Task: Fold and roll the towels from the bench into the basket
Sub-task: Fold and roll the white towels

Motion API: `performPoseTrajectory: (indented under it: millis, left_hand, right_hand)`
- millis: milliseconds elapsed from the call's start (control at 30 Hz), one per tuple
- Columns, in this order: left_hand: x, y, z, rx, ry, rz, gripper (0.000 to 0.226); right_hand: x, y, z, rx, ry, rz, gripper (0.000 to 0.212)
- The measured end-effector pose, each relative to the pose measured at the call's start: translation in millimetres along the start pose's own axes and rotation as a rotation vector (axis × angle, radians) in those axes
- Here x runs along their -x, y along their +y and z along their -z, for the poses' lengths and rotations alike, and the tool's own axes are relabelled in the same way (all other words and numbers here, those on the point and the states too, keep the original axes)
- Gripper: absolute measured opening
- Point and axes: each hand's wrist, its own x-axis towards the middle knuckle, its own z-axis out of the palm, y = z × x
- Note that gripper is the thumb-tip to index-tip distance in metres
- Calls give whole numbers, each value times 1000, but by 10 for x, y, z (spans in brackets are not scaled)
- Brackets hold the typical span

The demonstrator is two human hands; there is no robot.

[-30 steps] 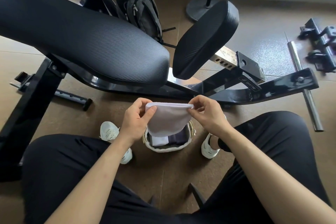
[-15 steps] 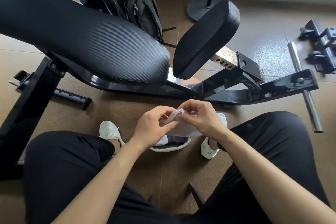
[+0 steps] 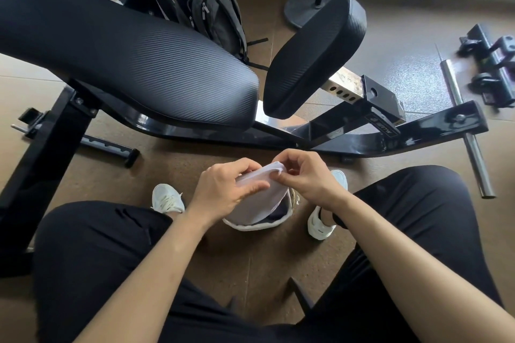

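Head view: the left hand gripped the white towel from 9 o'clock and the right hand pinched its top edge at 1 o'clock, above the basket. One second earlier the towel hung spread; here it was gathered narrower, hands closer, with the bench at 12 o'clock.

Trousers: black, plain matte fabric, loose cut, soft creases at the left knee, covering both legs down to the ankles. Left trainer: white, low, with white laces. Right trainer: white, matching, with a small dark mark on the side near the heel. Sock: black, showing at the right ankle. Left hand, right hand and forearms: bare.
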Motion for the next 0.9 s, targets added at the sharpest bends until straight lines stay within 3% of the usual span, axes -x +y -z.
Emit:
performPoseTrajectory:
  millis: [67,200,400,500,667,800,900]
  left_hand:
    - [13,-77,88,-18,-47,48,47]
    - [45,-157,203,85,-25,165,27]
    - [56,-162,289,430,89,308,19]
    - [51,-44,238,553,111,295,20]
    - [36,62,159,521,13,219,23]
    - [48,61,169,485,47,242,23]
    - [51,1,155,528,-32,302,34]
  right_hand:
    - [-7,12,23,-15,30,-9,7]
    - [-15,25,86,-42,83,-32,10]
    - [5,-11,185,-119,149,-48,9]
    - [14,-61,201,36,91,-5,19]
    - [3,-249,-2,302,-20,151,37]
    - [-36,-280,-137,313,-26,172,21]
    - [-36,-311,-115,260,24,136,13]
